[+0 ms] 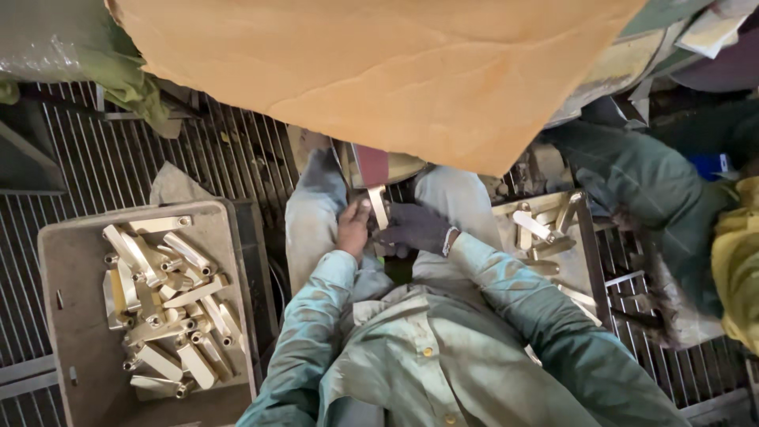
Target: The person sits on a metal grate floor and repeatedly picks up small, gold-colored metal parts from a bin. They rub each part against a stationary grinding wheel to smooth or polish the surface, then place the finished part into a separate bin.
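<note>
A flat brass-coloured metal piece (379, 205) stands upright between my knees, its top against a dark reddish sanding surface (371, 164). My bare left hand (353, 229) grips it from the left. My right hand (414, 228), in a dark glove, holds it from the right. Both sleeves are pale green. The top of the machine is hidden under a large sheet of tan cardboard (379, 71).
On my left stands a grey plastic crate (71, 316) with several brass pieces (166, 308) in it. A tray (589, 245) on my right holds several more pieces (541, 229). Metal floor grating (111, 158) lies underneath. Green cloth (656, 190) and a yellow bundle (739, 261) sit at the right.
</note>
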